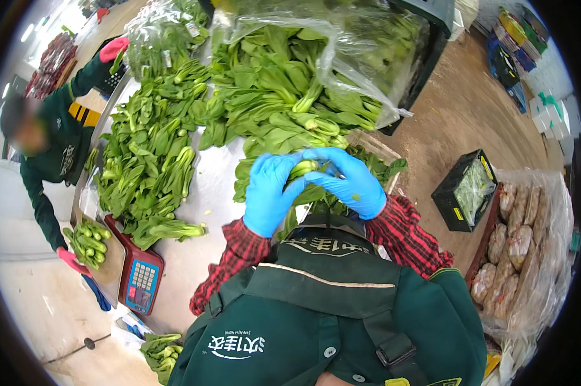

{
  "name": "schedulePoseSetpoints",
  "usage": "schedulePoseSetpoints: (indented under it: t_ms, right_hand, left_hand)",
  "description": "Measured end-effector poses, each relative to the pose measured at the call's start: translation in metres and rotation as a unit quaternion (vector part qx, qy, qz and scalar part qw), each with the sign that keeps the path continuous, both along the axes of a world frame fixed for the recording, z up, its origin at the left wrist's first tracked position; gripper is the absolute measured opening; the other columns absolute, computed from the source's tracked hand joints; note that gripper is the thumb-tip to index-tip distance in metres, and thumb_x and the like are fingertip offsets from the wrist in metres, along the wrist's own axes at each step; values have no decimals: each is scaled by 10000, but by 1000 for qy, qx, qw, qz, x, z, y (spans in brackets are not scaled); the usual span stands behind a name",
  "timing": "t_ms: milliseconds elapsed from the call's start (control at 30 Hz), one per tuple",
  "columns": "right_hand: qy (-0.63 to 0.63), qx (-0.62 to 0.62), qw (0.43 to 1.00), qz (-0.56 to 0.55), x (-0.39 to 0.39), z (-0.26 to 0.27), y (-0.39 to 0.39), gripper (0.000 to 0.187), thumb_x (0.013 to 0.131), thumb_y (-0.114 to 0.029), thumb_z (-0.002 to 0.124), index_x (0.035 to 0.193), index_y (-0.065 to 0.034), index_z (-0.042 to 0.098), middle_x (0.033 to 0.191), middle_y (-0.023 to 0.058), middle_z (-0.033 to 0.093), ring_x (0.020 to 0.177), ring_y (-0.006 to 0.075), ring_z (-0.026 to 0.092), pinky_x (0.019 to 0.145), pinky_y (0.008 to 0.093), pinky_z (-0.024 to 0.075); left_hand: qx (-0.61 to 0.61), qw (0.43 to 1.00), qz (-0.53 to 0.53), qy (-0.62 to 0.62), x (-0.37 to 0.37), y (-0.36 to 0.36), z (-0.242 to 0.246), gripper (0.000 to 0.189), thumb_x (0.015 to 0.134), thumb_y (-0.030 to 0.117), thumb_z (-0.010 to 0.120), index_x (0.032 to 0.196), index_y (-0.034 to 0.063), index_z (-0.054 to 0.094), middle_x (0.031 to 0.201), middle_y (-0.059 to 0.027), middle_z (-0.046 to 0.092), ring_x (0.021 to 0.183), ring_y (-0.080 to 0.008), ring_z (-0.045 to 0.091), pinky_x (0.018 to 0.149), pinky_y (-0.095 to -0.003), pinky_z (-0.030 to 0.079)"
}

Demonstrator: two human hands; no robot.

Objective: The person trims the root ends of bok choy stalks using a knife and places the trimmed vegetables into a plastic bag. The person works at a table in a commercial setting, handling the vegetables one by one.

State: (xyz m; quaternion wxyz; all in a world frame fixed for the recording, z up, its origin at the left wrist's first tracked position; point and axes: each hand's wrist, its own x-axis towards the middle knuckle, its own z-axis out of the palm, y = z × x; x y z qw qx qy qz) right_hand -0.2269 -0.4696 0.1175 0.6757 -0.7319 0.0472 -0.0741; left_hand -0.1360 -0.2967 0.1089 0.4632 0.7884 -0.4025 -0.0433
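Observation:
Both my hands wear blue gloves and meet in front of my chest. My left hand (274, 190) is curled around the near side of a head of bok choy (304, 168), whose pale stem end shows between the gloves. My right hand (350, 181) reaches to the same head from the right, its fingers partly hidden and slightly blurred; whether it grips is unclear. Beyond them, a large heap of bok choy (266, 72) spills from a clear plastic liner (336, 62). Another long pile of bok choy (145, 140) lies on the metal table (218, 169) to the left.
A co-worker (58, 135) in pink gloves stands at the left, by a red scale (140, 284) with bok choy on its platform. A dark crate (430, 62) is at the top. On the right floor are a black crate (454, 205) and bagged produce (517, 241).

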Motion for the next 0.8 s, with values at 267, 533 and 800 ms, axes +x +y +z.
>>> schedulePoseSetpoints:
  t_ms: [267, 533, 800]
  right_hand:
    - [51, -539, 831, -124, -60, 16, -24, 709, 836, -109, 598, 1471, -320, 363, 768, 76, 440, 519, 245, 528, 451, 371, 445]
    - [14, -344, 916, -208, -93, -34, -63, 509, 921, -147, 608, 1408, -158, 461, 888, 118, 568, 686, 254, 607, 586, 349, 493]
    - [33, 190, 978, -74, -74, -2, -44, 370, 916, -140, 653, 1248, -1, 569, 954, 63, 630, 816, 105, 598, 695, 237, 466]
  left_hand:
    - [-81, 977, -70, 182, -22, -57, -8, 349, 794, 26, 728, 1120, 15, 604, 1034, -82, 620, 934, -185, 605, 836, -299, 484]
    - [-74, 967, -131, 206, -39, -71, 1, 226, 886, 78, 655, 1102, 14, 630, 1022, -65, 599, 905, -139, 562, 809, -248, 446]
    - [-52, 805, -272, 525, -32, -60, -3, 353, 1025, 291, 454, 1135, -4, 613, 979, -63, 645, 878, -123, 588, 824, -261, 475]
